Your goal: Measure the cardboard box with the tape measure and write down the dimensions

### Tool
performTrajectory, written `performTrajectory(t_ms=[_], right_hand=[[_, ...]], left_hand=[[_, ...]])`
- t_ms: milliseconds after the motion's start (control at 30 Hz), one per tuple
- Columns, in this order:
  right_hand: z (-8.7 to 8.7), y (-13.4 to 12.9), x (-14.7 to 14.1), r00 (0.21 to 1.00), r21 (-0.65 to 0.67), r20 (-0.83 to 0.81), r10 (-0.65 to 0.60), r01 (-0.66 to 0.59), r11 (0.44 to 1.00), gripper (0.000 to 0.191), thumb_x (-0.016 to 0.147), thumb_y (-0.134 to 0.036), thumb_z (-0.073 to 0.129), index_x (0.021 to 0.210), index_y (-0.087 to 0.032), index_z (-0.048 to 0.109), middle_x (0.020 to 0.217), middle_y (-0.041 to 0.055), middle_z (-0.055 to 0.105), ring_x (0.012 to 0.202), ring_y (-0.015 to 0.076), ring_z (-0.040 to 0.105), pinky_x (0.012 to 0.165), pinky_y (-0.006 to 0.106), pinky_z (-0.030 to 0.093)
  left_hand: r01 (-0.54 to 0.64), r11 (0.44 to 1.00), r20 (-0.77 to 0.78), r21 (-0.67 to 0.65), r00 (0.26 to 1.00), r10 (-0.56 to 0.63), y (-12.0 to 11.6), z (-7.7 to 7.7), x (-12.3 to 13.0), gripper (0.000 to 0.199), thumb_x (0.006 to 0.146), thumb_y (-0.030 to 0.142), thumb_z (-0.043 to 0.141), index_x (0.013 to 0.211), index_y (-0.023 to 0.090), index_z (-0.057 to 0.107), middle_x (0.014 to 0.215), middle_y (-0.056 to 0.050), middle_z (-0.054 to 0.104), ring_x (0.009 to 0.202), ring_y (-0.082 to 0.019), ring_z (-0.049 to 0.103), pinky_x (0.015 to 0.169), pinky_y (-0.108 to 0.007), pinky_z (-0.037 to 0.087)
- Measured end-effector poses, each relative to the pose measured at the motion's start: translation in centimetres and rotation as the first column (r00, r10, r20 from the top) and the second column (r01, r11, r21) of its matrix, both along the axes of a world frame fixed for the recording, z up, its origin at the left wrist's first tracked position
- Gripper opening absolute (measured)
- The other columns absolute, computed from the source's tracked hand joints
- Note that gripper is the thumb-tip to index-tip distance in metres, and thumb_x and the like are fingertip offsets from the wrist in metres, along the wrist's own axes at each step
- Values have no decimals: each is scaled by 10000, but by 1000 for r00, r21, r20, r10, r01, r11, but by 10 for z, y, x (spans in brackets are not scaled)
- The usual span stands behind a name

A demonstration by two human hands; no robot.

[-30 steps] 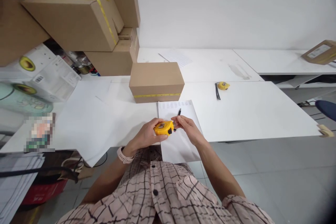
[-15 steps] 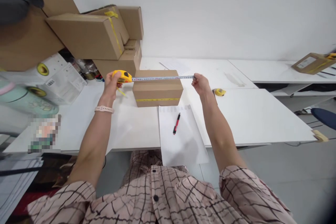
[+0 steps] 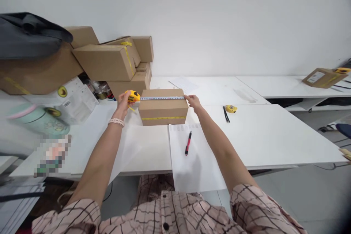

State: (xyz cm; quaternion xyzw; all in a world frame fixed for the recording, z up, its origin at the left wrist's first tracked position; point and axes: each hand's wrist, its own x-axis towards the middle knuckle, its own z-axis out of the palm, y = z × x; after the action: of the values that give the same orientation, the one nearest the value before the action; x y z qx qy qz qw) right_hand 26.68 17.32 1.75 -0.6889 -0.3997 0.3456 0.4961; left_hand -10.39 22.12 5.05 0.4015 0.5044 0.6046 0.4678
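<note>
A closed cardboard box (image 3: 163,111) with a yellow strip along its front sits on the white table. My left hand (image 3: 124,101) is closed around the yellow case of a tape measure (image 3: 133,96) at the box's left end. The pale blade lies across the box's top, running left to right. At the top right edge, my right hand (image 3: 193,102) pinches the free end of the blade. In front of the box lies a sheet of paper (image 3: 183,172) with a red and black pen (image 3: 188,143) on it.
A second yellow tape measure (image 3: 231,109) with a black strap lies to the right. Stacked cartons (image 3: 104,62), a mint-green bottle (image 3: 41,119) and a white box (image 3: 79,104) crowd the left. Another carton (image 3: 319,77) stands on the far right table.
My right hand has moved left to the box's right edge, and the stretched blade is shorter and lies on the top. The view has tilted upward.
</note>
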Motion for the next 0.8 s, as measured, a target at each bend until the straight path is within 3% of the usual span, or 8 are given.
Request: performTrajectory(t_ms=[100,233,433,567,800], right_hand=[[0,-2,-1,999,-52,-7,31,-32,998,381,794,-542,690,923,-204,572,990,57,679,816,147,595,644,239,466],[3,-1,-2,997,-63,14,79,-78,995,359,829,-529,682,803,-184,587,869,65,693,752,139,597,614,232,441],[20,0,-1,944,-120,307,121,-87,989,376,820,-475,690,609,-182,583,643,70,655,670,164,596,595,258,420],[36,-1,-5,881,-197,452,139,-53,979,319,812,-417,674,600,-188,604,653,76,674,661,169,597,594,269,413],[45,-5,-9,851,-250,492,182,-62,966,299,831,-394,644,621,-182,631,702,88,707,669,175,629,616,277,448]], left_hand=[[-33,999,36,-2,999,33,-1,-3,5,426,802,470,778,1029,179,565,742,7,671,564,-101,629,589,-236,517],[-22,1000,33,-14,999,22,-3,-4,4,460,793,482,789,1056,175,570,765,-11,693,548,-114,642,591,-254,524],[-8,1000,48,-10,999,8,-5,-7,1,466,807,486,781,1078,165,579,748,-12,692,565,-121,652,596,-246,524],[-8,1000,52,-14,999,8,-5,-10,-1,414,828,452,768,1070,171,584,763,-18,703,566,-128,655,583,-246,524],[35,998,37,-48,999,-33,-1,-9,-8,352,812,431,776,962,157,615,765,-29,708,601,-128,663,607,-247,534]])
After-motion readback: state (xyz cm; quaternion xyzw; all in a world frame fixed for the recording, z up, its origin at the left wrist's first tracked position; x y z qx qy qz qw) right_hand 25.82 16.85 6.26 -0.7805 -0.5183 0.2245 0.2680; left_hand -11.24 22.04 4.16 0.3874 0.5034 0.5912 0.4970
